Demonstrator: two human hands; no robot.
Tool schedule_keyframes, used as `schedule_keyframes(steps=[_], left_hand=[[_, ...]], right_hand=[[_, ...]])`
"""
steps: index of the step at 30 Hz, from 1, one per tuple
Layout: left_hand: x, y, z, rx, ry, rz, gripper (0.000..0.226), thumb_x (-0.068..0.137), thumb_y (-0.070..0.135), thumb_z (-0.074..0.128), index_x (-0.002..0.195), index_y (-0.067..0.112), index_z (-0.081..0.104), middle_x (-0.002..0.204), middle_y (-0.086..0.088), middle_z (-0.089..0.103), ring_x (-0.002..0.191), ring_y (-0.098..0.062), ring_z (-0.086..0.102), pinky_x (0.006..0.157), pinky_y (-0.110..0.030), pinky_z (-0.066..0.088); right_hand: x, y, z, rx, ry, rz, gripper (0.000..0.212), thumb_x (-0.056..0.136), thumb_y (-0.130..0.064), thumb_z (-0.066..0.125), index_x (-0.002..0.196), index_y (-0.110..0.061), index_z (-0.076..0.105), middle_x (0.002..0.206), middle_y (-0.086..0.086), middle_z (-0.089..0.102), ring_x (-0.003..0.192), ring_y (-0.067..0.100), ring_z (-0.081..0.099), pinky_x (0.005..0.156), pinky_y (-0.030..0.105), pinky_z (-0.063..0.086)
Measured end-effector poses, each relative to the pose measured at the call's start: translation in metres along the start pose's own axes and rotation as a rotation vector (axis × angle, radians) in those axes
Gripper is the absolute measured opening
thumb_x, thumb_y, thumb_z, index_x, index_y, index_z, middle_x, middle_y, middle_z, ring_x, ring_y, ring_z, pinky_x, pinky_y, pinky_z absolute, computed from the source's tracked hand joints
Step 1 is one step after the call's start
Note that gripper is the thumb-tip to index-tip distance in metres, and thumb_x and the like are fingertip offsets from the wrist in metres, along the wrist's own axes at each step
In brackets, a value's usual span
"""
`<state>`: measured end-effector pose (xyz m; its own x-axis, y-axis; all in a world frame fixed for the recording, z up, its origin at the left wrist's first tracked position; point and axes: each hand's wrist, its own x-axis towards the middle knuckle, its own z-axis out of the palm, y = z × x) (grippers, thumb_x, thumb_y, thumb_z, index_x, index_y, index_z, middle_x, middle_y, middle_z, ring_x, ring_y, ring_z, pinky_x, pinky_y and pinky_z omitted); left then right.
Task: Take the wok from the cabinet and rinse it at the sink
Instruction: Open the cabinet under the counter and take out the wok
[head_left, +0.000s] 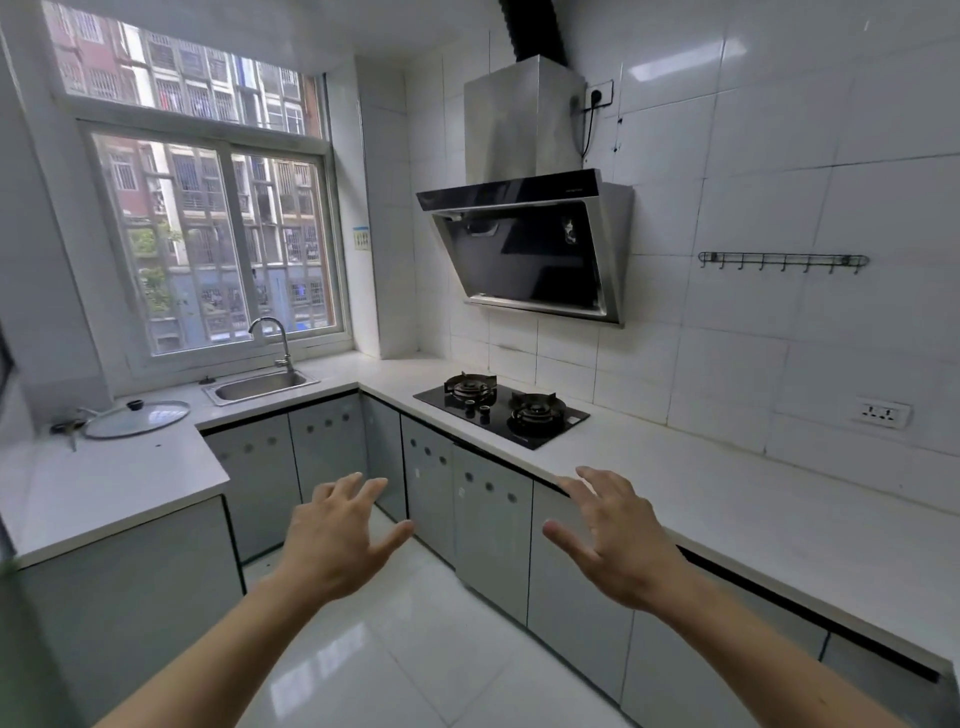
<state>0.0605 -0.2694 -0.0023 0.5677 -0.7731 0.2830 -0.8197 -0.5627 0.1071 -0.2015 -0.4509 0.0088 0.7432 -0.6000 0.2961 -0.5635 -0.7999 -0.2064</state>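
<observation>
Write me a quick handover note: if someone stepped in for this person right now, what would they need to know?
Left hand: open, empty, held out in the air.
Right hand: open, empty, near the counter edge.
Wok: not in view; all the cabinet doors look shut.
Sink: under the window, looks empty, no water seen at the tap. A glass lid lies on the counter to its left.
Done: nothing visible.
Left: open a cabinet, take the wok out, carry it to the sink, rinse it.

Floor (415, 649): bare between the cabinet runs, open for passage.
Cabinet doors (493, 519): all closed, barring the interiors.
Sink (260, 387): basin open; faucet (272, 338) arched over its rear edge.
Tabletop (727, 499): glass lid (137, 418) occupied the left corner; hob (501, 410) mid-run.
</observation>
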Motion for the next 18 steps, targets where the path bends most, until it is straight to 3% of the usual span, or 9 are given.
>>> schedule_keyframes(steps=[11, 18], left_hand=[[0.168, -0.064, 0.054, -0.074, 0.038, 0.022, 0.079, 0.084, 0.081, 0.030, 0.148, 0.035, 0.031, 0.158, -0.002, 0.032, 0.143, -0.025, 0.029, 0.110, -0.048, 0.035], [0.238, -0.128, 0.082, -0.091, 0.004, -0.044, 0.079, 0.085, 0.079, 0.032, 0.149, 0.034, 0.030, 0.157, -0.002, 0.032, 0.142, -0.025, 0.031, 0.109, -0.047, 0.035]], right_hand=[[0.159, 0.006, 0.034, -0.142, 0.002, 0.033, 0.066, 0.092, -0.067, 0.030, 0.148, -0.031, 0.027, 0.157, 0.000, 0.025, 0.145, 0.018, 0.015, 0.116, 0.040, 0.024], [0.263, -0.022, 0.091, -0.088, -0.038, -0.003, 0.067, 0.092, -0.067, 0.032, 0.148, -0.031, 0.028, 0.157, 0.000, 0.026, 0.144, 0.018, 0.016, 0.116, 0.040, 0.024]])
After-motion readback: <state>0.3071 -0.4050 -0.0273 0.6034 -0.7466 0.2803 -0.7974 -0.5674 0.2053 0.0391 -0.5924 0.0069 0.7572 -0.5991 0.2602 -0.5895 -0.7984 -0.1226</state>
